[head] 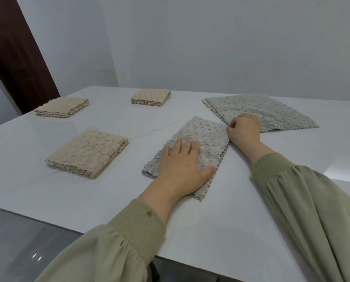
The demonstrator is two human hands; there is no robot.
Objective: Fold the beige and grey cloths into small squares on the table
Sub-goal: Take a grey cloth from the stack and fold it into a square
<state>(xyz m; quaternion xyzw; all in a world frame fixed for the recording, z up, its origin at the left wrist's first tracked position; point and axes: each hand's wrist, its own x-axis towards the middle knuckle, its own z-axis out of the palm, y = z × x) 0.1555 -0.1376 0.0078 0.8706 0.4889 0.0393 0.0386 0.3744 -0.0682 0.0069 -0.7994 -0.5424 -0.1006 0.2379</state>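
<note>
On the table (48, 192), the half-folded grey cloth (202, 135) is being pressed flat by the left hand (182, 167), fingers straight and close, while its far corner is being pinched by the right hand (244, 129), likely for folding over.

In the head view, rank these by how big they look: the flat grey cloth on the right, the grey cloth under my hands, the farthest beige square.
1. flat grey cloth, largest despite lying farther back.
2. folded grey cloth, narrower.
3. far beige square, smallest, though distance shrinks it.
</note>
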